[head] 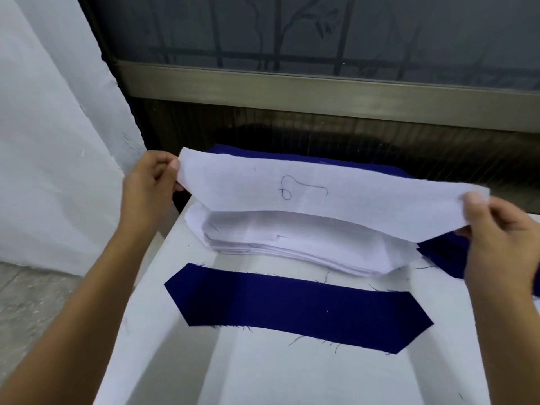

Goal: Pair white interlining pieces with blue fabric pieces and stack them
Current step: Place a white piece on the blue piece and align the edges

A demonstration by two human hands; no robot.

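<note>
Hanging over stack (292,244) at 12 o'clock, interlining (321,200) is pinched endwise by left hand (146,188) and right hand (502,238); skew on blue piece (298,308) at 6 o'clock is risked if one end is dropped early.

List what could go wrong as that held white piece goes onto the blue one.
The white interlining piece, pinched only at its ends by the left hand and right hand, may land skewed on the blue fabric piece. Loose threads around that blue piece could get trapped between layers. The interlining stack beneath sits unevenly and might get dragged.
</note>
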